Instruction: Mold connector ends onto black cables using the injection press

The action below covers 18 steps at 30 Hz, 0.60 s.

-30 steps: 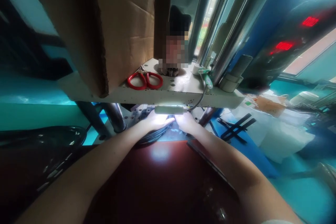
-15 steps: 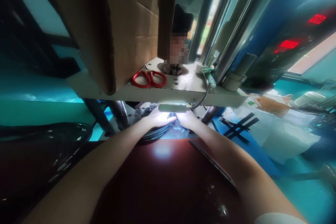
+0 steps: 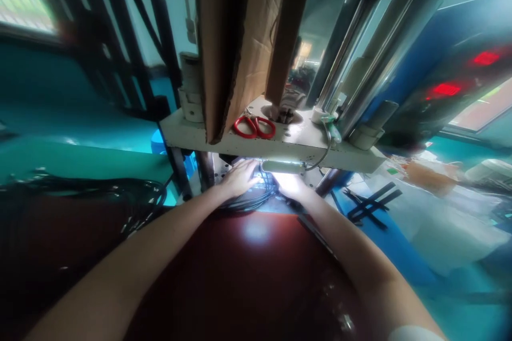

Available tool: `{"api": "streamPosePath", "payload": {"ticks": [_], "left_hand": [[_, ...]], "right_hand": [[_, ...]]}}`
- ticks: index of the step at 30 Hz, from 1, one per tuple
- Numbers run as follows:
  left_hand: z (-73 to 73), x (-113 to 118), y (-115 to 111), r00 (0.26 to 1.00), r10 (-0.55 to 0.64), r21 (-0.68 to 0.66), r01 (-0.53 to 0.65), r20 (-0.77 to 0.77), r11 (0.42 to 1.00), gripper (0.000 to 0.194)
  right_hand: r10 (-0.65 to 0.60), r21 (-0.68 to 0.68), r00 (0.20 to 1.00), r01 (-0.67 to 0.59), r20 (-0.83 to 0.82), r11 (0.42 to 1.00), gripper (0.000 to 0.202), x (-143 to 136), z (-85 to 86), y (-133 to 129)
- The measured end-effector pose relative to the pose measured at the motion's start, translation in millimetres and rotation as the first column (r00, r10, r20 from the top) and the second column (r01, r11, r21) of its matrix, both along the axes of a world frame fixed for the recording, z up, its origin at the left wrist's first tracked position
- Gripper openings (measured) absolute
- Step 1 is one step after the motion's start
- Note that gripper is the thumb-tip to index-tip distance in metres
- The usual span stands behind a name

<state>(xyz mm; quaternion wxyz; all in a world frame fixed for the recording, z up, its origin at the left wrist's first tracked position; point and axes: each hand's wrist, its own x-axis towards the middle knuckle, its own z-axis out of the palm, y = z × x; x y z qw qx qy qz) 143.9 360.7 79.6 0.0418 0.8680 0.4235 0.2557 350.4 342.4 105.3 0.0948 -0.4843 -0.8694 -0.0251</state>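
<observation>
Both hands reach under the pale machine plate (image 3: 276,143), close to a lit white lamp (image 3: 283,167). My left hand (image 3: 240,178) lies over dark looped cables (image 3: 246,203), its fingers stretched forward and slightly apart. On the other side of the cable strands is my right hand (image 3: 290,184), washed out by the light; the lamp hides its fingertips, so its grip cannot be made out. A reddish-brown tabletop (image 3: 256,266) spreads between my forearms.
Red-handled scissors (image 3: 255,127) lie on the plate beside brown cardboard (image 3: 254,58). Metal columns (image 3: 360,64) rise behind. Black strips (image 3: 372,202) rest on a blue surface at right, near plastic bags (image 3: 444,224). More cables (image 3: 144,192) lie at left.
The view has swung to the left, so the machine appears further right. My left hand has moved apart from my right, with its fingers more spread. The person behind the machine is no longer visible.
</observation>
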Motion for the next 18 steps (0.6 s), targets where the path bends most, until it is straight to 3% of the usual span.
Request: {"api": "streamPosePath", "payload": {"ticks": [6,12,18], "left_hand": [[2.1,2.9,-3.3,0.996,-0.064,0.002,0.064,-0.056,0.998,0.051],[2.6,9.7,0.6,0.993,-0.024,0.096,0.036,-0.117,0.995,0.05],[1.9,15.6,1.1,0.994,-0.008,0.098,0.019,-0.112,0.995,0.048]], "right_hand": [[0.044,-0.008,0.999,-0.043,0.028,0.999,0.031,-20.0,13.8,0.4],[0.025,0.072,1.0,-0.026,0.012,0.997,0.031,-26.1,11.0,3.8],[0.036,0.113,0.999,-0.038,0.022,0.993,0.023,-30.1,5.2,8.0]]}}
